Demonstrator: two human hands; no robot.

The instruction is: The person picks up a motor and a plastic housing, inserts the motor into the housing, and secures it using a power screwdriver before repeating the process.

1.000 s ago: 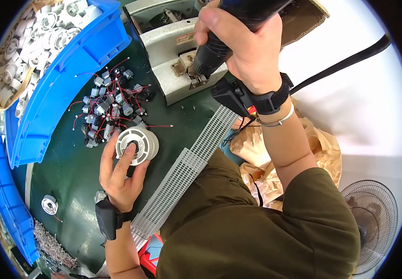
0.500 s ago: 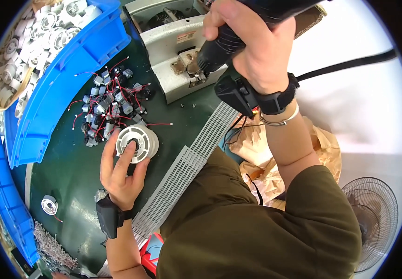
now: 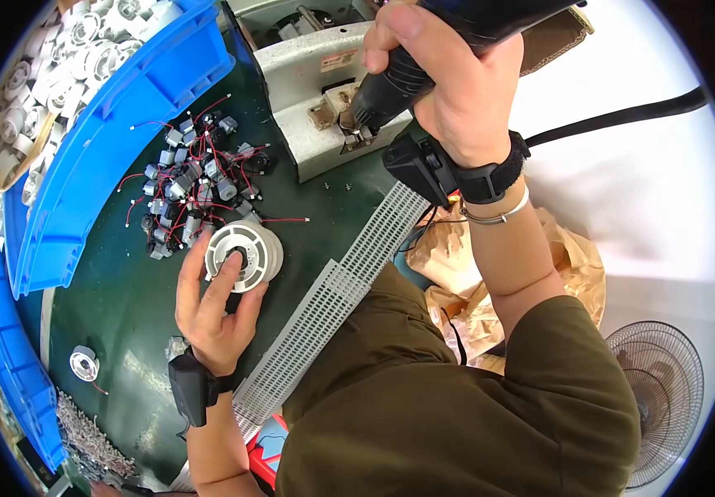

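Observation:
My left hand grips a round white plastic housing with a spoked face, one finger pressed to its middle. The housing is over the green table, close to a heap of small motors with red wires. My right hand is wrapped round a black electric screwdriver. Its tip points down at the front outlet of a grey metal screw feeder; whether the bit touches a screw is hidden. A couple of small screws lie on the table before the feeder.
A blue bin full of white plastic parts stands at the far left, another blue bin below it. One more white housing lies at left. A perforated white strip runs along the table edge. A fan stands at right.
The view has shifted very slightly. Both hands keep their holds, and the screwdriver stays at the feeder's outlet.

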